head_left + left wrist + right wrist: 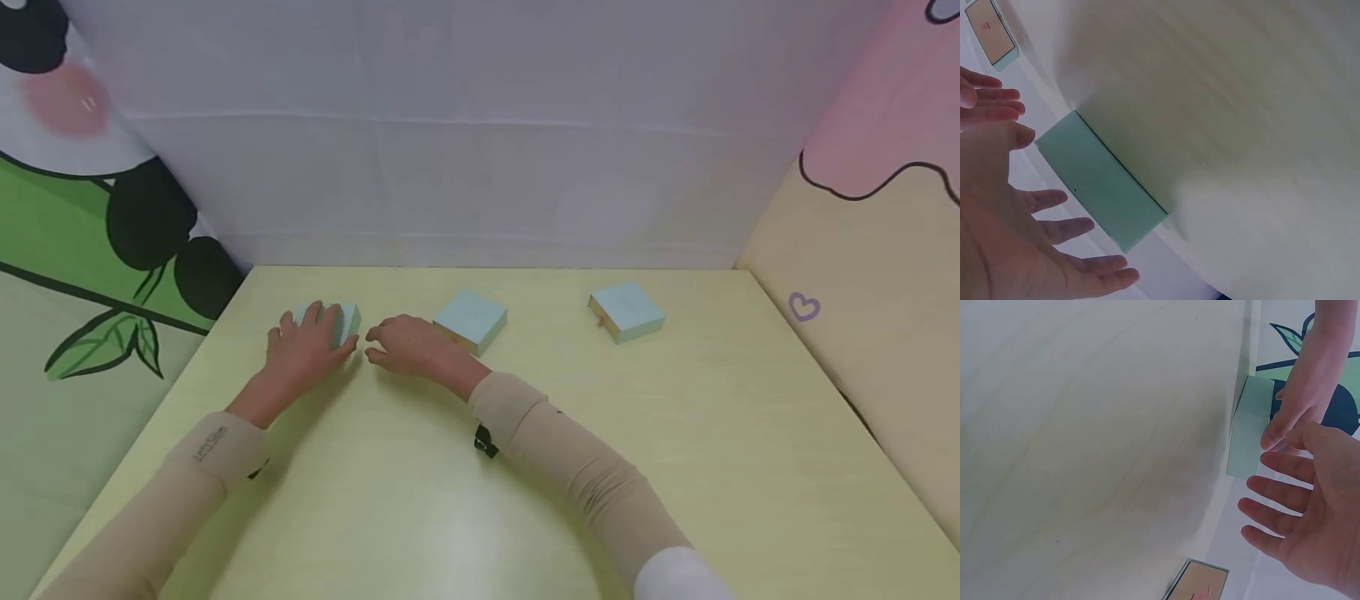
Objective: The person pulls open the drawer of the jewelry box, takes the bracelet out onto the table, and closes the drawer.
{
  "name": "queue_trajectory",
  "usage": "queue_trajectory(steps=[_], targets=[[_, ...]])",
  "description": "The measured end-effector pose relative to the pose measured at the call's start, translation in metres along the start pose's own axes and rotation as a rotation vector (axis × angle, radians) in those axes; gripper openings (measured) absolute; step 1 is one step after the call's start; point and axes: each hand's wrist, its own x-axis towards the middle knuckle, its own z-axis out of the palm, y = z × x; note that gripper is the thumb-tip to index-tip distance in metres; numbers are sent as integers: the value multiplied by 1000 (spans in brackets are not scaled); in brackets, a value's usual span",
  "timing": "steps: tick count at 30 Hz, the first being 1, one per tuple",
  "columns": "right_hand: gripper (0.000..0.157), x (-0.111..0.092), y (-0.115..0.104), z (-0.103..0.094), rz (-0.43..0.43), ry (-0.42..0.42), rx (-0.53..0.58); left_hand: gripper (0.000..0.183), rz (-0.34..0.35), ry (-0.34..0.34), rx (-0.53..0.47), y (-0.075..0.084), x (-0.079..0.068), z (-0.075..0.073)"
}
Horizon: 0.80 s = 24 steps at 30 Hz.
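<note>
A small mint-blue box [349,323] lies at the left of the table, partly hidden under my left hand [306,343]. The left hand's fingers are spread over it; in the left wrist view, thumb and fingertips stand around the near edges of the box [1102,181]. My right hand [411,343] is just to the right of that box, fingers loosely extended and holding nothing. From the right wrist, its fingers point toward the same box [1250,431]. Behind the right hand sits a second mint-blue box [471,318], its tan side facing forward.
A third mint-blue box [628,308] with a tan side and a small tab lies at the back right of the pale wooden table [465,500]. A light cloth backdrop [480,167] rises behind the table edge, with printed panels on both sides.
</note>
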Motion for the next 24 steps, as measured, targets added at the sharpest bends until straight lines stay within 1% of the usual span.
queue_trajectory(steps=[4, 8, 10, 14, 16, 18, 21, 23, 24], targets=[[40, 2, 0, 2, -5, 16, -8, 68, -39, -24, 23, 0, 6, 3], [40, 2, 0, 3, -3, 19, -18, 65, -47, -37, 38, -1, 10, 5], [39, 2, -1, 2, 0, 24, -23, 62, -32, -48, 29, -2, 10, 4], [38, 3, -2, 1, -3, 32, -32, 57, 25, -80, -19, -8, 8, -2], [38, 3, -3, 1, -9, 31, -29, 55, 68, -88, -48, -12, 7, -4], [38, 4, -3, 2, -16, 29, -31, 54, 136, -82, -62, -17, 6, -5], [37, 4, -4, 3, -27, 27, -31, 50, 298, -56, -86, -27, 7, -3], [37, 4, -5, 3, -32, 30, -35, 48, 403, -51, -116, -32, 8, 0], [36, 4, -5, 4, -33, 31, -36, 48, 443, -55, -136, -35, 8, 1]])
